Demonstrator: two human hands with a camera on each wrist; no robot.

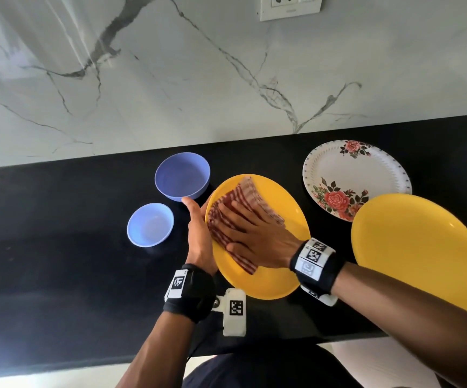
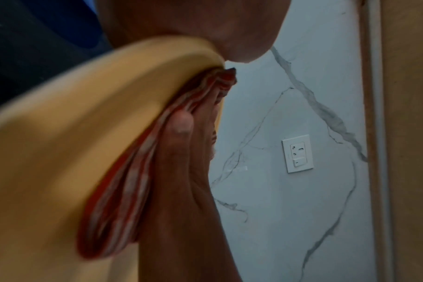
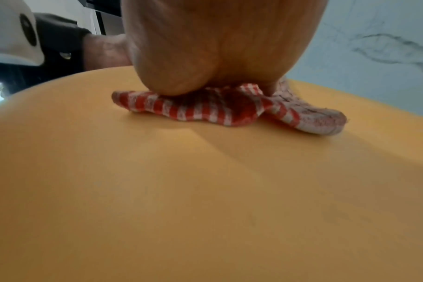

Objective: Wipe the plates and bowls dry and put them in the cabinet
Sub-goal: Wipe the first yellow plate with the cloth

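My left hand (image 1: pixel 198 236) grips the left rim of a yellow plate (image 1: pixel 277 275) and holds it tilted above the black counter. My right hand (image 1: pixel 254 233) lies flat with straight fingers on a folded red-and-white checked cloth (image 1: pixel 243 191), pressing it against the plate's face. The right wrist view shows the cloth (image 3: pixel 193 108) bunched under my palm on the yellow plate (image 3: pixel 205 190). In the left wrist view the cloth (image 2: pixel 123 190) is sandwiched between the plate (image 2: pixel 61 152) and my right fingers (image 2: pixel 181 171).
Two blue bowls stand left of the held plate, a larger one (image 1: pixel 181 176) and a smaller one (image 1: pixel 150 224). A floral white plate (image 1: pixel 349 169) and a second yellow plate (image 1: pixel 417 247) lie to the right. Behind is a marble wall with a socket (image 1: pixel 291 7).
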